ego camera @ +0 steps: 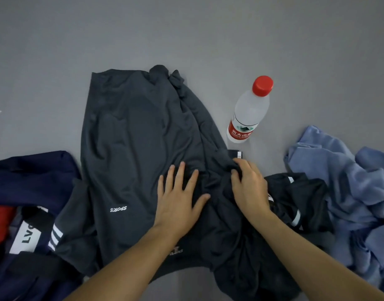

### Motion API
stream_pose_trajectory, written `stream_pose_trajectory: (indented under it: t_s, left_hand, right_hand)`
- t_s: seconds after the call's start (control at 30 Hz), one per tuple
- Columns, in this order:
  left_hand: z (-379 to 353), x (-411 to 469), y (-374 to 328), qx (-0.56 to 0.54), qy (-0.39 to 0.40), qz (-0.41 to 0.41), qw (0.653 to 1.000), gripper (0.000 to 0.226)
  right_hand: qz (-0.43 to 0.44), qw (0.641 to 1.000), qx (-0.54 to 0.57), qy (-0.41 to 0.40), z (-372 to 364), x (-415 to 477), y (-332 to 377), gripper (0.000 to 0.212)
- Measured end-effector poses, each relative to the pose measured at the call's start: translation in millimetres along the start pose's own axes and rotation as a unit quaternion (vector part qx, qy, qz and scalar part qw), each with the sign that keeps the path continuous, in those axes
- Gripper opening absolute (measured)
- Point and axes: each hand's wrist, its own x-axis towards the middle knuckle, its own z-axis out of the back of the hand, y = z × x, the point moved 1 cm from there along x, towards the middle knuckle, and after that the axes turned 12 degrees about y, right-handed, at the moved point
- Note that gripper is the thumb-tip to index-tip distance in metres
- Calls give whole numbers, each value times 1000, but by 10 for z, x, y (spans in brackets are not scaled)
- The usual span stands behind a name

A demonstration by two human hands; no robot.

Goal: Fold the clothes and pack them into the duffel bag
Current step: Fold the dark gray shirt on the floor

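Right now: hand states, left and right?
Left hand: open, pressed flat on the dark grey shirt.
Right hand: closed, fingers curled gripping the shirt's bunched edge.

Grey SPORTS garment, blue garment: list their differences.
The grey SPORTS garment is dark charcoal; the blue garment is pale blue. The grey one lies spread out; the blue one is crumpled. The left hand presses flat on the grey one; no hand touches the blue. Both lie on the floor.
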Motion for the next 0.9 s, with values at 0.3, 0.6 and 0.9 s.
stream_pose_trajectory:
  t_s: [0.3, 0.6, 0.9]
  left_hand:
    - [676, 660, -757, -400, -12, 36, 916, 26]
    - [655, 314, -345, -600, -41, 97, 793, 8]
    - [361, -101, 277, -662, 79, 268, 695, 68]
  right_hand:
    - [41, 990, 115, -69, 137, -263, -19, 31]
    - [128, 986, 57, -94, 67, -380, 86, 28]
    - [361, 929, -44, 72, -463, -707, 383, 19]
